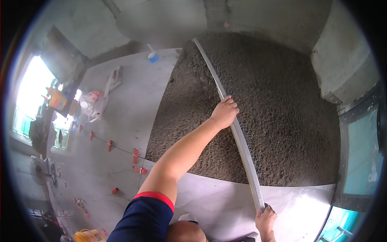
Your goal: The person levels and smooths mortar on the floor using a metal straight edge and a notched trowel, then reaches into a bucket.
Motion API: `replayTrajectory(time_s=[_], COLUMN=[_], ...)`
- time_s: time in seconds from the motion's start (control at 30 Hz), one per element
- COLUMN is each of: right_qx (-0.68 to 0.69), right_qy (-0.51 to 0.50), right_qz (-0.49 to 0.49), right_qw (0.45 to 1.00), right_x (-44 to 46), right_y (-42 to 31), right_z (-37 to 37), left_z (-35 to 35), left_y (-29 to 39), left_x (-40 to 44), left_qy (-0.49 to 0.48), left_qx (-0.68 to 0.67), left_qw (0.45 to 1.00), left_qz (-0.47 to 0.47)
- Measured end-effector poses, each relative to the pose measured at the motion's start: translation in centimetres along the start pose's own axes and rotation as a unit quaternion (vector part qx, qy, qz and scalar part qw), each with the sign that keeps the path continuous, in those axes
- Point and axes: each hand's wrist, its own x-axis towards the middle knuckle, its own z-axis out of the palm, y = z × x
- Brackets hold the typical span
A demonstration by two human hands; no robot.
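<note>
A long metal screed bar (243, 147) lies slantwise over a bed of rough grey mortar (290, 121), from the far edge down to the tiles near me. My left hand (225, 113) is wrapped round the bar near its middle, arm stretched forward over the mortar. At the near end of the bar, my right hand (266, 220) grips it above the pale tiles. The mortar looks coarse and crumbly, slightly darker toward the back. Where the bar touches the mortar underneath is hard to make out.
Large pale tiles (125, 97) border the mortar, with red levelling wedges (109, 145) along a joint. A plastic bag (92, 104), a trowel-like tool (115, 78) and a blue-headed tool (153, 57) lie there. A fan (39, 171) stands left; a concrete wall (266, 20) closes the back.
</note>
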Motion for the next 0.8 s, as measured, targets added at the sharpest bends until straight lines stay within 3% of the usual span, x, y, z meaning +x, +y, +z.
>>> replayTrajectory(time_s=[0.4, 0.5, 0.7, 0.8], right_qx=[-0.03, 0.021, 0.035, 0.083], right_qy=[0.015, 0.041, -0.041, -0.092], right_qz=[-0.039, -0.068, 0.007, 0.088], right_qw=[0.999, 0.997, 0.999, 0.988], right_x=[-1.7, -2.2, -4.6, -6.8], right_y=[1.2, 2.9, 6.8, 11.2], right_z=[0.1, 1.2, 1.1, 2.6], left_z=[-0.6, -0.8, -1.3, -1.1], left_y=[1.4, 2.2, 6.0, 8.6], left_x=[-4.1, -4.8, -6.7, -8.0], left_qy=[0.004, 0.001, -0.004, 0.009], left_qx=[0.015, 0.015, 0.015, -0.002], left_qw=[0.999, 0.999, 1.0, 1.0], left_qz=[-0.038, -0.035, -0.02, 0.006])
